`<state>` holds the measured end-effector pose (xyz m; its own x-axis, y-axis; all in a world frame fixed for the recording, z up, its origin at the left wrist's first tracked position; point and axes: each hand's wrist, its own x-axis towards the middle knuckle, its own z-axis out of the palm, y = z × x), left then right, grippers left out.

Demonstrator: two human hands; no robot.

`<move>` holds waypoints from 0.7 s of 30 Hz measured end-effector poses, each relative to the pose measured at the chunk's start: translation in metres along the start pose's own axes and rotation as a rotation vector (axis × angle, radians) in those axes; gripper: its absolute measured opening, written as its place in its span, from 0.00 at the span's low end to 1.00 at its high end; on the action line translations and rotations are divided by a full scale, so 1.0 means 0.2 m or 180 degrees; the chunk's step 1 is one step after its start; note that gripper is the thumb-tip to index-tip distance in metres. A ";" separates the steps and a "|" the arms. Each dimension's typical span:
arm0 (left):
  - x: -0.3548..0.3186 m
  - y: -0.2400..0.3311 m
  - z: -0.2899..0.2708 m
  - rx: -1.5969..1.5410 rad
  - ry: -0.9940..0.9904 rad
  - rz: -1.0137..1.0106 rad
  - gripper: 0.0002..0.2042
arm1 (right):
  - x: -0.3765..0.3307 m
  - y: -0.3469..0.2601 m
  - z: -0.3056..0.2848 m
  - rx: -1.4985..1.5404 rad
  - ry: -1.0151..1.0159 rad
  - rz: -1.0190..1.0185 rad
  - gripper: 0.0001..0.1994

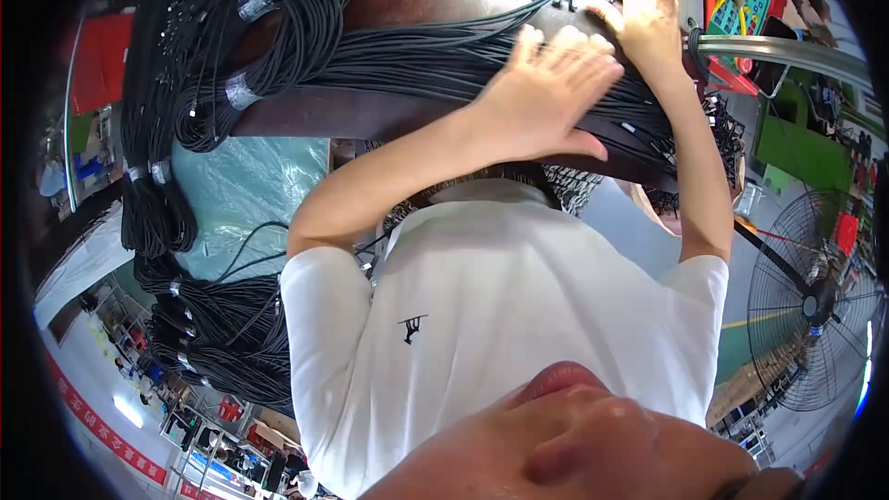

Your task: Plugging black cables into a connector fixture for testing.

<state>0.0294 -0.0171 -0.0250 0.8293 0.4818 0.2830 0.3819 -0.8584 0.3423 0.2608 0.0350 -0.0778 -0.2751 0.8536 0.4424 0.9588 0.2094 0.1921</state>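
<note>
Two hands on a bundle of black cables

Left hand (pixel 546 97) is lying flat, its grip spread apart, on the black cables (pixel 417 60) stretching leftward across the brown bench (pixel 315 116). Right hand (pixel 648 23), just beside, is pressing them; whether its grip is closing, I cannot tell.
</note>
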 end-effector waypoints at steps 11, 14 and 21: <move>-0.31 -0.50 -0.29 0.0285 -0.0002 -0.0989 0.14 | -0.44 0.23 -0.65 0.0447 0.0139 0.1558 0.08; -0.29 -0.48 -0.34 -0.1275 0.0481 -0.1959 0.10 | -0.76 0.36 -0.74 -0.1236 -0.0158 0.1848 0.13; -0.06 -0.32 -0.31 -0.0706 -0.0788 -0.0865 0.12 | -0.87 -0.23 -0.46 0.1147 -0.0003 0.1076 0.17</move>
<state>-0.0303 0.0437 0.0050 0.7939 0.6053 -0.0584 0.5255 -0.6346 0.5667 0.2587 -0.1676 -0.0836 0.0555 0.9026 0.4268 0.9581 0.0722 -0.2773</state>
